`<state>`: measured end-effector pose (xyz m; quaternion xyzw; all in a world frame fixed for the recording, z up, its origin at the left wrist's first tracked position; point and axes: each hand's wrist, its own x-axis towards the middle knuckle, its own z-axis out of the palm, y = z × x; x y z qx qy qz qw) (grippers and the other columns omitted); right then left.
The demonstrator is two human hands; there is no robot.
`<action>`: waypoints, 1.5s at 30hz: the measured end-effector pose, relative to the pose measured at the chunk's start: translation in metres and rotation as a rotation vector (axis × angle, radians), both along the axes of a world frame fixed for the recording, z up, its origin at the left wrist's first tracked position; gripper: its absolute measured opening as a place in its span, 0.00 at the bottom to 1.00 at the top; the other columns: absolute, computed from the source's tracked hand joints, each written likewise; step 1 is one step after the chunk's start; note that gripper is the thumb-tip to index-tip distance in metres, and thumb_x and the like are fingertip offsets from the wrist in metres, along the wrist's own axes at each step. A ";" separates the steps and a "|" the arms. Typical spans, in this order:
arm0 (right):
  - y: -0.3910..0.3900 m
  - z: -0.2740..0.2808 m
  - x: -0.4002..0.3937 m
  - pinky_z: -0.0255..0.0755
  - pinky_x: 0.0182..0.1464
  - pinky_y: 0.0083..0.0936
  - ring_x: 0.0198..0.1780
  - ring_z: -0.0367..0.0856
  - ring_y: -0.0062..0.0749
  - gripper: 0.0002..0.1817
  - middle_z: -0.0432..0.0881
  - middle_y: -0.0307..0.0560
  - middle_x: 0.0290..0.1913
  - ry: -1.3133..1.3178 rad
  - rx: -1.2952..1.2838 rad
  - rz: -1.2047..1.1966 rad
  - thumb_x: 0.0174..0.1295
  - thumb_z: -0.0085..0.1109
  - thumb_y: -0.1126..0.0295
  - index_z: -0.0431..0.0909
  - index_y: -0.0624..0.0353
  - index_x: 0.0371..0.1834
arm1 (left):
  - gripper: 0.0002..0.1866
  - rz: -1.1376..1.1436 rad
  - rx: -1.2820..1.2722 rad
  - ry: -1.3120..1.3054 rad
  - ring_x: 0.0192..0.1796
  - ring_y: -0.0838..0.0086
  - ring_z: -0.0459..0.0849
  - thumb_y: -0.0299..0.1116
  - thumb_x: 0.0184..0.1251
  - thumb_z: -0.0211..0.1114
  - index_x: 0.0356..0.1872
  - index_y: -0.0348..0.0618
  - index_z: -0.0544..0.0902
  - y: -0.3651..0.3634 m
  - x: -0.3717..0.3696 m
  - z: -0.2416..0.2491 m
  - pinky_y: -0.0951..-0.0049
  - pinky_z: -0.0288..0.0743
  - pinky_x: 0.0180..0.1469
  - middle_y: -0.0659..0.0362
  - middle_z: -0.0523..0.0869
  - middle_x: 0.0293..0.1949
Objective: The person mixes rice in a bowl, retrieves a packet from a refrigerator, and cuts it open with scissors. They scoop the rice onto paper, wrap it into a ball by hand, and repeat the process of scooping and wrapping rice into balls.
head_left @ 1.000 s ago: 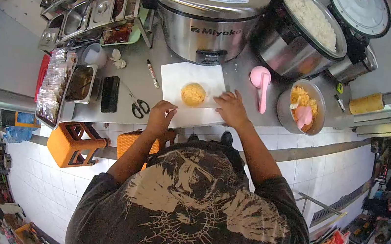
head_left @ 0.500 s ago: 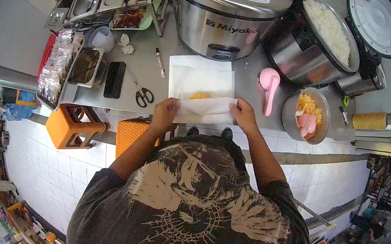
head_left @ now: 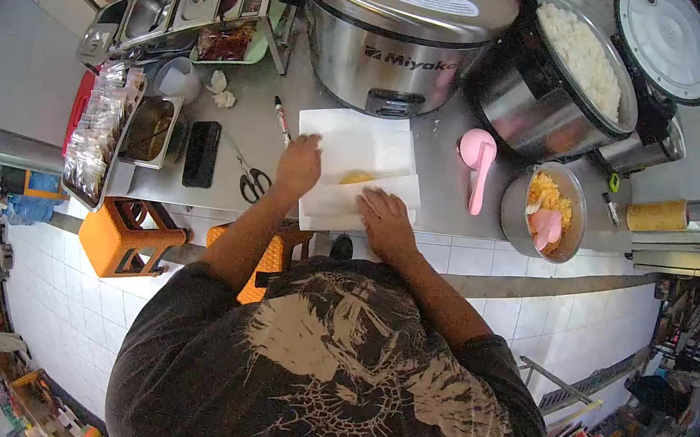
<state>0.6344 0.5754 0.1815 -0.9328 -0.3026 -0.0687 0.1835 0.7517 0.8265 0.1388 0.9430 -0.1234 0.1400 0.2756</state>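
A white sheet of wrapping paper (head_left: pixel 361 136) lies on the steel counter with its near edge folded up. Yellow food (head_left: pixel 357 178) shows just above that fold, the rest of it covered. My right hand (head_left: pixel 387 222) rests flat on the folded paper, fingers stretched out. At the sheet's left edge, my left hand (head_left: pixel 300 164) has its fingers curled closed on the paper; the fingertips are partly hidden.
Left of the paper are a marker (head_left: pixel 282 119), scissors (head_left: pixel 254 184) and a black phone (head_left: pixel 201 153). To the right lie a pink scoop (head_left: pixel 476 169) and a bowl (head_left: pixel 576 235) of yellow food. Behind stand a closed rice cooker (head_left: pixel 390 47) and an open rice pot (head_left: pixel 515 108).
Both hands had held the raised near flap by its corners. The flap now lies down; my right hand has shifted left onto it, and my left hand has moved farther up the left edge.
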 end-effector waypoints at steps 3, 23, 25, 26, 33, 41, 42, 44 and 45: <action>0.007 0.007 -0.002 0.57 0.72 0.52 0.72 0.66 0.44 0.26 0.73 0.51 0.67 0.048 -0.037 -0.074 0.65 0.57 0.67 0.71 0.58 0.67 | 0.13 0.012 0.353 0.020 0.51 0.51 0.81 0.30 0.65 0.62 0.49 0.41 0.81 -0.016 0.022 0.020 0.48 0.70 0.65 0.45 0.83 0.43; -0.009 0.039 0.092 0.55 0.78 0.48 0.68 0.73 0.38 0.23 0.79 0.44 0.63 0.087 -0.351 0.336 0.62 0.51 0.73 0.79 0.54 0.62 | 0.16 -0.393 0.260 0.157 0.58 0.62 0.79 0.31 0.59 0.66 0.49 0.46 0.83 0.009 -0.067 0.126 0.55 0.68 0.64 0.56 0.84 0.48; -0.011 0.020 0.059 0.54 0.78 0.49 0.70 0.71 0.40 0.24 0.77 0.47 0.66 0.034 -0.255 0.235 0.63 0.49 0.73 0.77 0.58 0.63 | 0.21 -0.256 0.240 0.059 0.64 0.61 0.75 0.31 0.56 0.66 0.54 0.46 0.81 -0.008 -0.089 0.139 0.54 0.64 0.68 0.57 0.82 0.53; -0.010 0.012 0.051 0.53 0.78 0.49 0.72 0.68 0.42 0.24 0.74 0.49 0.69 0.076 -0.254 0.198 0.64 0.48 0.73 0.75 0.61 0.65 | 0.27 -0.276 0.297 0.208 0.74 0.58 0.66 0.32 0.58 0.62 0.62 0.40 0.78 -0.024 -0.094 0.126 0.49 0.56 0.74 0.52 0.76 0.65; 0.001 -0.009 0.009 0.44 0.78 0.57 0.80 0.52 0.55 0.34 0.54 0.60 0.80 0.248 -0.104 -0.078 0.70 0.50 0.66 0.55 0.70 0.76 | 0.43 -0.170 0.397 0.311 0.82 0.53 0.47 0.33 0.62 0.57 0.78 0.34 0.51 -0.080 -0.137 0.048 0.39 0.45 0.78 0.45 0.48 0.81; -0.012 -0.017 -0.003 0.32 0.73 0.77 0.82 0.39 0.66 0.45 0.44 0.63 0.82 0.338 -0.181 -0.206 0.69 0.56 0.50 0.48 0.67 0.79 | 0.39 0.095 0.193 0.387 0.82 0.42 0.43 0.29 0.65 0.53 0.78 0.36 0.53 -0.065 -0.150 0.011 0.28 0.41 0.74 0.40 0.46 0.80; -0.010 -0.011 -0.003 0.32 0.72 0.79 0.82 0.37 0.67 0.45 0.42 0.62 0.82 0.339 -0.194 -0.199 0.68 0.57 0.50 0.50 0.67 0.79 | 0.38 0.108 0.172 0.373 0.81 0.37 0.39 0.29 0.64 0.54 0.77 0.38 0.57 -0.066 -0.149 0.016 0.25 0.39 0.73 0.38 0.43 0.80; -0.008 -0.001 0.001 0.30 0.70 0.82 0.81 0.35 0.69 0.44 0.39 0.61 0.83 0.346 -0.218 -0.177 0.66 0.59 0.49 0.55 0.67 0.77 | 0.36 0.119 0.175 0.468 0.81 0.37 0.36 0.30 0.64 0.56 0.76 0.41 0.61 -0.069 -0.142 0.025 0.22 0.38 0.71 0.39 0.40 0.80; -0.007 0.003 0.003 0.29 0.69 0.84 0.81 0.34 0.70 0.43 0.37 0.60 0.83 0.355 -0.231 -0.157 0.66 0.60 0.48 0.59 0.66 0.76 | 0.36 0.128 0.176 0.518 0.81 0.37 0.34 0.30 0.64 0.56 0.76 0.42 0.62 -0.070 -0.140 0.028 0.21 0.38 0.71 0.39 0.39 0.81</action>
